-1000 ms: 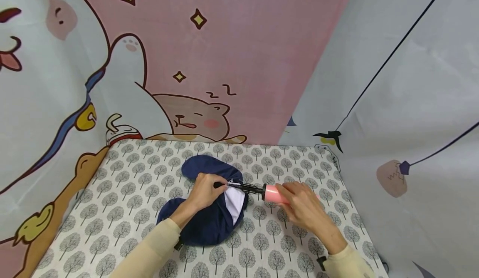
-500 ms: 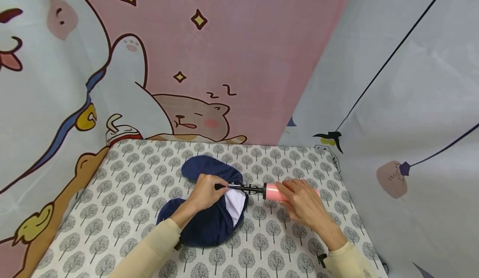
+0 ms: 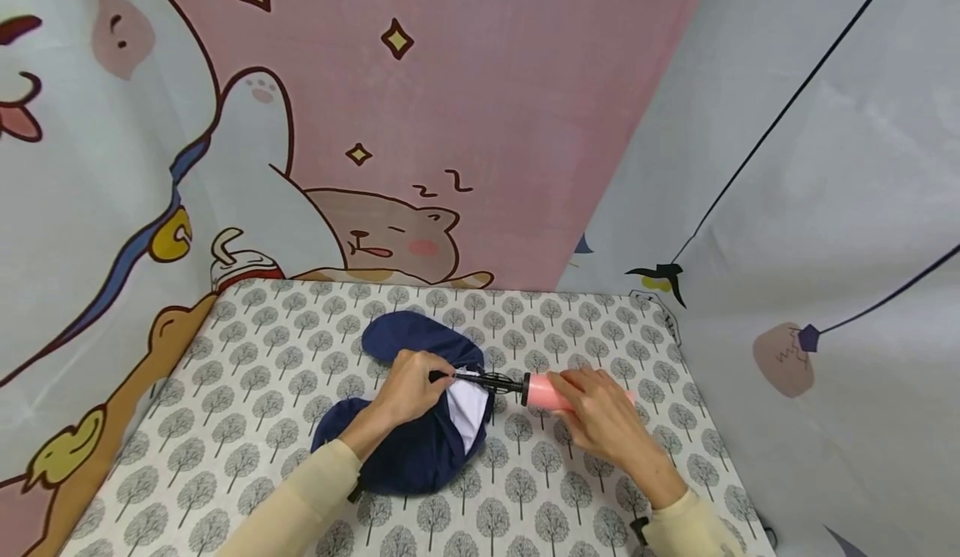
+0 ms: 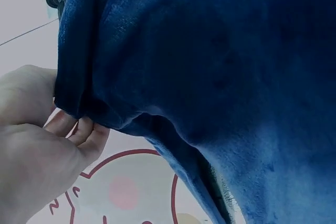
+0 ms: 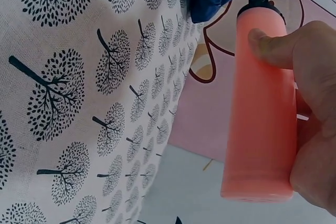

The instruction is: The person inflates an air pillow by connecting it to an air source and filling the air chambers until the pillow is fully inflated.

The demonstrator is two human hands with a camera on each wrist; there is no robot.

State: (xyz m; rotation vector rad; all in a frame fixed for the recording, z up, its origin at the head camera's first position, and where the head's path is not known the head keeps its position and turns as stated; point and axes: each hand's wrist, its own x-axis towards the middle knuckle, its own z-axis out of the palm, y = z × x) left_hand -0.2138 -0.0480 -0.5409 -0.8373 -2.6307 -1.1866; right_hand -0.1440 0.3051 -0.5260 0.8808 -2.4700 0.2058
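A navy plush U-shaped neck pillow lies on the tablecloth, with white lining showing at its opening. My left hand is over the pillow and pinches the black end of a thin stem. That stem, with dark loops around it, leads from the black collar of a pink hand pump. My right hand grips the pump's pink barrel, thumb along its side in the right wrist view. In the left wrist view, navy fabric hides the left fingertips in part.
The table is covered by a white cloth printed with grey trees. Behind it hangs a pink backdrop with cartoon animals, and a pale sheet closes off the right side.
My right hand and the pink pump have shifted slightly to the left, the pump end dipping a little. The left hand keeps its pinch, and the pillow stays in place.
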